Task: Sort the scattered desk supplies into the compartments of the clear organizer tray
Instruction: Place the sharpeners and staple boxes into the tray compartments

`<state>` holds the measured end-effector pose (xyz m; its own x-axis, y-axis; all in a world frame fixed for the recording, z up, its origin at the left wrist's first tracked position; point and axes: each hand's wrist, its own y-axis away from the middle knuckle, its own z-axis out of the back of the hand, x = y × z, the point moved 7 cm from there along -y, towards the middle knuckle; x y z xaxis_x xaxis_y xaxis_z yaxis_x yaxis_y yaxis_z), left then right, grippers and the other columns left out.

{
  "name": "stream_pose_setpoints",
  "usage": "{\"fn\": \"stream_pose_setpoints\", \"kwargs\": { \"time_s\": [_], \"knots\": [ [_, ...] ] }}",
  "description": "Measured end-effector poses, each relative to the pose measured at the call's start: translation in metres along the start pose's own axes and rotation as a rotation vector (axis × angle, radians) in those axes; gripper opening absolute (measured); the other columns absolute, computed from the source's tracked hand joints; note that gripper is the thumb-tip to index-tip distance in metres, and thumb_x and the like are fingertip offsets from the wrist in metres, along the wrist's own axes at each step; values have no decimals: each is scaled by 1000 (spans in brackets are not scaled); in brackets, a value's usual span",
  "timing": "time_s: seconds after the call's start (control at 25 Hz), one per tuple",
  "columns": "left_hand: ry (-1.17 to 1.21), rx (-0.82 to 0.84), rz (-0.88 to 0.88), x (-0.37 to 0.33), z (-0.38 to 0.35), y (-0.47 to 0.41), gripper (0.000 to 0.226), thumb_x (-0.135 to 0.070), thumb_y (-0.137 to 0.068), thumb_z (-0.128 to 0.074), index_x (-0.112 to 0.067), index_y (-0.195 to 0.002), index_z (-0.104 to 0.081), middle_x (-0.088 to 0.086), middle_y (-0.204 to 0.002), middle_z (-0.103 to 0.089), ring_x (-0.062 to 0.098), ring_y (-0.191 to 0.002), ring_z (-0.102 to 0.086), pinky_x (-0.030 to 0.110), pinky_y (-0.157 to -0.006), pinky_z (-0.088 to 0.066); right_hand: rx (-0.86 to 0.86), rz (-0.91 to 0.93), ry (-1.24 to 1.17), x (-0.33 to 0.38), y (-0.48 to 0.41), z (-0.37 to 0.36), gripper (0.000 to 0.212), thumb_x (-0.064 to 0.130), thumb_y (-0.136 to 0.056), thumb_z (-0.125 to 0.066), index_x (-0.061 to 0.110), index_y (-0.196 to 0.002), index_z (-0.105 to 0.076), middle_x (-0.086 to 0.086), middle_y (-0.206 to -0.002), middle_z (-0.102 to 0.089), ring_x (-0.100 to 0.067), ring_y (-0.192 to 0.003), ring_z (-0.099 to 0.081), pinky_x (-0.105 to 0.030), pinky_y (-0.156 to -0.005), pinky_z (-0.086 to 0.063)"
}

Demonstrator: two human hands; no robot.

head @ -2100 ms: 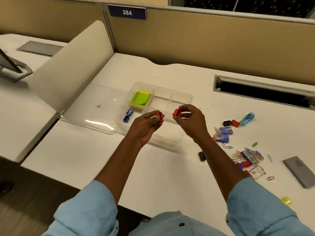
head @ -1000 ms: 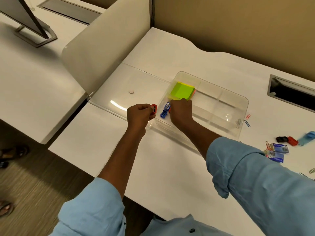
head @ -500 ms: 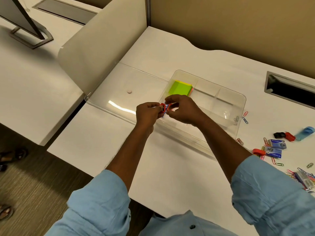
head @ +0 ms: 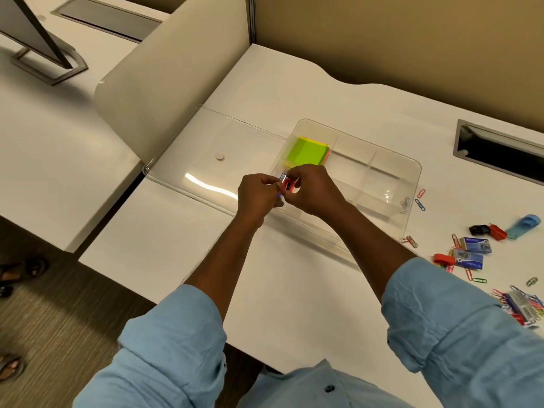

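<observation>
Ideally, left hand and right hand, each grip pinching the red clip at frame centre, should lower it inside the tray compartment before releasing.

The red piece is pinched between my left hand and right hand. Fingers cover most of it, so I can't tell what it is. Just behind it the blue bit is mostly hidden too (same problem). My hands block the near-left compartment of the organizer tray. Print on the blue boxes is too small to read. The right edge cuts the paper clip pile, the top-left corner cuts the monitor, and the left edge cuts the blurred sandals.
</observation>
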<state>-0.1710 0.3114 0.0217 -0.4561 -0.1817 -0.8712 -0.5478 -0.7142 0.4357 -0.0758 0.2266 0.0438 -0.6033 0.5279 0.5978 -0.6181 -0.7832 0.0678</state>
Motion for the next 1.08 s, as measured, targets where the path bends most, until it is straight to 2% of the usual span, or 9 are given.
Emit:
{"fn": "stream_pose_setpoints", "kwargs": {
  "time_s": [0.08,0.24,0.36,0.48,0.76,0.84,0.92,1.08],
  "knots": [
    [-208,-125,-112,-10,9,0,22,-11,-83,-69,1,-102,-68,19,-96,-71,32,-77,-70,40,-75,-59,-22,-66,86,-10,0,-3,20,26,-77,-69,15,-94,-70,-3,-91,-71,-22,-84,-63,-35,-76,-52],
    [-319,-265,-205,-18,23,-3,19,-15,-81,-69,-4,-97,-70,14,-96,-71,26,-90,-66,28,-81,-51,-1,-98,306,-20,-2,-23,32,36,-79,-67,19,-106,-62,-2,-100,-69,-27,-98,-61,-34,-84,-41],
    [-361,-256,-181,-12,25,-7,23,-17,-81,-70,-4,-100,-69,13,-101,-70,25,-96,-65,31,-85,-50,-22,-73,378,-17,-7,-31,27,35,-80,-66,19,-100,-60,-3,-96,-68,-28,-95,-60,-34,-78,-33],
    [-363,-261,-155,-4,26,-8,26,-18,-81,-71,-4,-103,-68,13,-106,-69,25,-98,-64,28,-84,-48,-37,-62,428,-15,-11,-34,20,32,-80,-66,19,-95,-60,-3,-94,-67,-28,-93,-57,-35,-75,-25],
    [-393,-265,-131,1,26,-11,31,-21,-81,-72,-7,-108,-64,14,-117,-62,25,-104,-61,28,-86,-47,-35,-75,425,-15,-12,-37,32,41,-78,-71,20,-101,-62,-3,-96,-68,-27,-96,-57,-36,-77,-26],
    [-401,-268,-145,-3,25,-9,31,-19,-81,-71,-7,-109,-64,15,-117,-62,25,-104,-61,30,-87,-47,-44,-85,399,-16,-10,-34,32,37,-81,-69,19,-107,-62,-3,-99,-68,-28,-98,-57,-37,-80,-30],
    [-431,-281,-172,-8,23,-5,30,-18,-82,-70,-7,-109,-64,15,-116,-61,23,-103,-61,25,-82,-45,-81,-87,394,-15,-6,-26,25,28,-87,-62,17,-109,-59,-5,-101,-68,-28,-99,-57,-37,-82,-33],
    [-487,-267,-322,-28,3,12,24,-18,-86,-64,-8,-107,-66,13,-108,-64,22,-98,-60,21,-77,-38,-245,-71,325,-8,14,5,11,18,-89,-55,16,-99,-58,-4,-95,-66,-28,-95,-56,-35,-76,-29]
  ]
}}
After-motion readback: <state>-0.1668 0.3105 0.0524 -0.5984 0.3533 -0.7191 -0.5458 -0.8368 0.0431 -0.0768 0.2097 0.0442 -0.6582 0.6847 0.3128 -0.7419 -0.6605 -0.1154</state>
